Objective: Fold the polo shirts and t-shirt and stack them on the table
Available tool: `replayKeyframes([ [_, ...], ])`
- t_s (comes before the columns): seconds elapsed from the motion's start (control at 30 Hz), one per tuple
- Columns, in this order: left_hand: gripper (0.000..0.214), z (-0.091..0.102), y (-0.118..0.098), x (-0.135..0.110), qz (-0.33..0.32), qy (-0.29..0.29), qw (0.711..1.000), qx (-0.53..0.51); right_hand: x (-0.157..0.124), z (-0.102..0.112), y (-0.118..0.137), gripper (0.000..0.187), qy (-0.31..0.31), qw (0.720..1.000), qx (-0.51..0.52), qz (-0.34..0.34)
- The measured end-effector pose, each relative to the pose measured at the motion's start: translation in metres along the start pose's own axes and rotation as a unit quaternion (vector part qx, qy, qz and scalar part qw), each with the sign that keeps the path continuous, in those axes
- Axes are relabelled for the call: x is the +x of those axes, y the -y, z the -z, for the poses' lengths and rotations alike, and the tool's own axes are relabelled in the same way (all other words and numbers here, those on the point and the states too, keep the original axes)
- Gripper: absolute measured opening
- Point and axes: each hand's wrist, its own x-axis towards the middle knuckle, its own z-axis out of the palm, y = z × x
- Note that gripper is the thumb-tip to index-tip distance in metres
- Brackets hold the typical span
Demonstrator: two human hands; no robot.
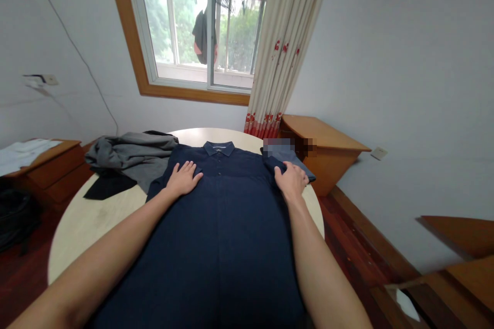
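Note:
A dark navy polo shirt [231,226] is spread front up, its buttoned collar at the far side and its lower part reaching toward me. My left hand [182,179] lies flat on the shirt near the left shoulder, fingers spread. At the other shoulder, my right hand [292,180] has its fingers curled on the sleeve, gripping the cloth; the fingertips are partly hidden. Folded dark blue-grey clothing [299,160] sits just beyond that hand. Left of the shirt is a heap of grey clothing [127,157], with a black piece [109,185] under it.
Everything rests on a round pale table [77,236]. A wooden cabinet [324,139] stands close behind its right side, below a floral curtain [291,36] and a window. To the left are a wooden nightstand [57,169] and a black bag [17,216].

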Motion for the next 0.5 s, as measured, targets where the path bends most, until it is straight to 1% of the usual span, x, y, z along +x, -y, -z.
replayKeyframes([
  [0.07,0.07,0.0,0.002,0.002,0.002,-0.001,1.0,-0.006,0.007,-0.001,-0.01,0.049,0.05,0.998,-0.028,-0.022],
  [0.17,0.07,0.001,0.003,0.003,0.004,-0.001,1.0,-0.018,0.016,-0.004,-0.012,0.047,0.104,0.994,-0.032,-0.021],
  [0.23,0.069,0.001,0.003,0.002,0.0,-0.006,1.0,-0.024,0.023,-0.004,-0.007,0.048,0.114,0.993,-0.022,-0.02],
  [0.3,0.069,0.001,0.003,0.002,-0.004,-0.011,1.0,-0.027,0.031,-0.001,0.0,0.05,0.114,0.993,-0.003,-0.004],
  [0.37,0.068,0.0,0.002,0.001,-0.006,-0.017,0.999,-0.028,0.037,0.001,0.006,0.053,0.113,0.993,0.012,0.037],
  [0.43,0.067,0.001,0.002,0.0,-0.007,-0.021,0.999,-0.031,0.042,0.002,0.009,0.056,0.117,0.991,0.002,0.069],
  [0.5,0.066,0.001,0.002,-0.001,-0.005,-0.022,0.999,-0.038,0.044,0.0,0.008,0.055,0.127,0.99,-0.029,0.052],
])
